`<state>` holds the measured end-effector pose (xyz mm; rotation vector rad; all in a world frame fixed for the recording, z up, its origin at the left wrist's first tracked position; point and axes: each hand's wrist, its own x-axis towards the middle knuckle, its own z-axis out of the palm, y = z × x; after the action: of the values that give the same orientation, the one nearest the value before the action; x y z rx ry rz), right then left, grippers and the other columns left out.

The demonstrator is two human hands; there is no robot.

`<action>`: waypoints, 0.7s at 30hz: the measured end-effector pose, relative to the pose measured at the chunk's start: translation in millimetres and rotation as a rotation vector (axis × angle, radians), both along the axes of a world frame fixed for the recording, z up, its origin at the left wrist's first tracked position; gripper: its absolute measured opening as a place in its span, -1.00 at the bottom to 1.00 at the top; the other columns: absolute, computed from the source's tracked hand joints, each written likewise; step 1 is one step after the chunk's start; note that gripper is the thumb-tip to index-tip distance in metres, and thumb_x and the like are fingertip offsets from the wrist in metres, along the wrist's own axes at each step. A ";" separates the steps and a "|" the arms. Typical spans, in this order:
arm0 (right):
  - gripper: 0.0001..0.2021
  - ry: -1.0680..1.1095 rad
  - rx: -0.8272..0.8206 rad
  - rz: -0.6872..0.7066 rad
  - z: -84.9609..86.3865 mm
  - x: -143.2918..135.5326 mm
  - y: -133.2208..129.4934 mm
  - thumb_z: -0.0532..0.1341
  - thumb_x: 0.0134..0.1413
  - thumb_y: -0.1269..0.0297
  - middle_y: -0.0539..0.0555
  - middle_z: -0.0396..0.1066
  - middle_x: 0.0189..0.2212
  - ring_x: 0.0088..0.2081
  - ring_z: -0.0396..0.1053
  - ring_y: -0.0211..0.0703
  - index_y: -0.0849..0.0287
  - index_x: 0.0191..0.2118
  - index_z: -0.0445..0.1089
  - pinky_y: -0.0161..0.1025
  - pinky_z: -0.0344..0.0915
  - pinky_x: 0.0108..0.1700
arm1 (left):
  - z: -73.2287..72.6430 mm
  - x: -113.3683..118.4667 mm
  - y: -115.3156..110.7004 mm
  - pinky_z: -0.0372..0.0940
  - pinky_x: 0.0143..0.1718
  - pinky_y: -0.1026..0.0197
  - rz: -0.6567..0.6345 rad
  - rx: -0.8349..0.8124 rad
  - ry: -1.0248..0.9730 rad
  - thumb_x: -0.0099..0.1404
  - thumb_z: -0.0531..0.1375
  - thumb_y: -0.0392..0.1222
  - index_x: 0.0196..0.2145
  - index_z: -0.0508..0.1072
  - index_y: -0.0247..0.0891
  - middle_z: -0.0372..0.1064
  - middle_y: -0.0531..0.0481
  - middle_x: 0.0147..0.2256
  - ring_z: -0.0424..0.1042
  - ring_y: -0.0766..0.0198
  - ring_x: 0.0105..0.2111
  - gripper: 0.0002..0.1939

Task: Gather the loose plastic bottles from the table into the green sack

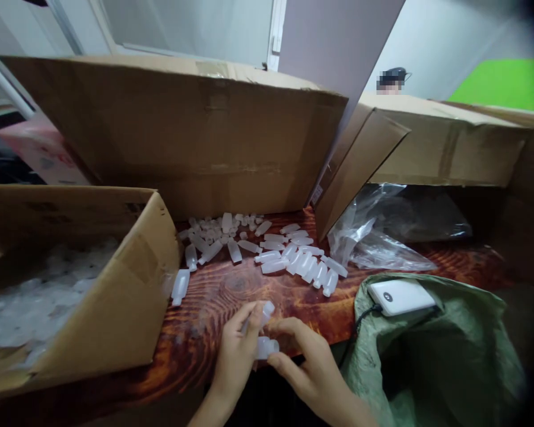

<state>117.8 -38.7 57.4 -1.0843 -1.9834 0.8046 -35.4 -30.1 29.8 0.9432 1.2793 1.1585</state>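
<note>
Near the front edge of the wooden table, my left hand is closed around small translucent bottles. One capped bottle sticks up past its thumb. A second bottle lies lower, between both hands. My right hand curls in from the right, with its thumb and forefinger at the capped end of that lower bottle. Beyond my hands, several translucent bottles lie side by side. Small white caps are heaped behind them to the left, with more bottles around.
An open cardboard box of translucent pieces stands left. Tall cardboard borders the back. Clear plastic bags lie right, near a green sack with a white power bank. A person's capped head shows behind the boxes.
</note>
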 end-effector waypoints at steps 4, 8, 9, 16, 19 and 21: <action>-0.81 -0.331 0.431 -0.447 -14.0 38.6 32.7 0.14 0.26 0.24 0.16 0.41 -0.23 -0.16 0.36 -0.06 0.20 -0.09 0.33 -0.11 0.34 -0.08 | 2.6 -22.9 -5.5 0.02 -0.81 0.41 0.126 -0.133 -0.186 0.16 0.20 0.25 -0.26 0.41 -0.27 0.12 0.15 -0.56 0.17 0.43 -0.70 -0.52; -0.54 -0.678 0.506 -0.538 -45.7 79.8 71.9 0.15 0.21 0.05 0.35 0.35 -0.02 0.02 0.28 0.15 0.34 0.05 0.32 0.10 0.29 0.02 | 8.3 -43.0 -15.3 0.07 -0.84 0.39 0.134 -0.165 -0.318 0.03 0.32 0.22 -0.23 0.37 -0.23 0.24 0.14 -0.50 0.23 0.41 -0.71 -0.48; -0.54 -0.695 0.500 -0.523 -52.7 84.0 77.8 0.13 0.23 0.05 0.35 0.35 -0.02 0.03 0.28 0.15 0.35 0.05 0.32 0.09 0.30 0.03 | 8.7 -46.0 -18.1 0.09 -0.84 0.39 0.124 -0.169 -0.343 0.01 0.34 0.20 -0.26 0.36 -0.23 0.24 0.14 -0.50 0.24 0.40 -0.71 -0.49; -0.65 -0.649 0.512 -0.549 -65.2 82.8 87.7 0.00 0.31 0.21 0.29 0.40 -0.06 -0.01 0.34 0.05 0.31 0.03 0.36 -0.01 0.30 0.04 | 8.9 -53.4 -32.3 0.12 -0.81 0.43 0.246 -0.326 -0.590 -0.02 0.41 0.03 -0.30 0.38 -0.31 0.36 0.05 -0.41 0.29 0.43 -0.62 -0.54; -0.63 -0.598 0.517 -0.604 -62.5 87.0 88.5 -0.05 0.32 0.23 0.30 0.44 -0.12 -0.08 0.38 0.03 0.33 0.00 0.36 -0.03 0.31 0.02 | 11.9 -52.3 -37.9 0.08 -0.80 0.44 0.305 -0.418 -0.673 0.17 0.29 -0.10 -0.28 0.36 -0.31 0.38 0.01 -0.41 0.31 0.41 -0.63 -0.74; -0.60 -0.544 0.517 -0.675 -58.9 88.0 85.6 -0.08 0.32 0.21 0.34 0.45 -0.15 -0.12 0.40 0.05 0.38 -0.02 0.37 -0.02 0.32 -0.01 | 14.2 -49.8 -41.9 0.06 -0.79 0.44 0.321 -0.453 -0.729 0.26 0.19 -0.15 -0.27 0.34 -0.31 0.40 -0.01 -0.40 0.31 0.41 -0.63 -0.83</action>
<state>205.8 46.9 -1.5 -1.6004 -1.8643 -0.3789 -85.3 -72.0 44.0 -0.0437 1.0240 1.2207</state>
